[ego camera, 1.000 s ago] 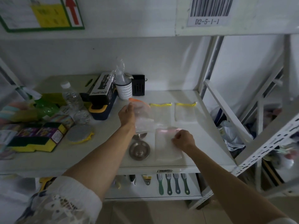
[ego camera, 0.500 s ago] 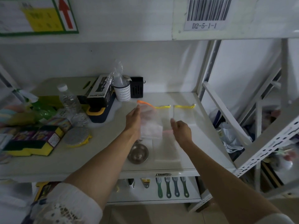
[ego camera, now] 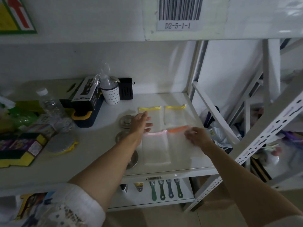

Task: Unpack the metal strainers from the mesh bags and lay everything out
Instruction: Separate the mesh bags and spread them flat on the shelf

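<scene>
We see the left hand point(ego camera: 142, 122) open and flat – the right hand point(ego camera: 197, 135) pinches the orange-topped mesh bag point(ego camera: 177, 141).

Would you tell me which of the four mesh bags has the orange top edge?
The front right mesh bag, under the right hand; the two behind have yellow edges, its left neighbour pink.

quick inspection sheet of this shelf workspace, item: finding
surface: white shelf, dimly lit
job's things: four mesh bags lie flat, two yellow-topped, one pink-topped, one orange-topped; metal strainers left of them
clutter: water bottle, black box, white cup, sponges
grippers: left hand open over a bag; right hand on the orange-topped bag
cables: nothing seen
surroundings: barcode label above, brushes on the shelf below
</scene>
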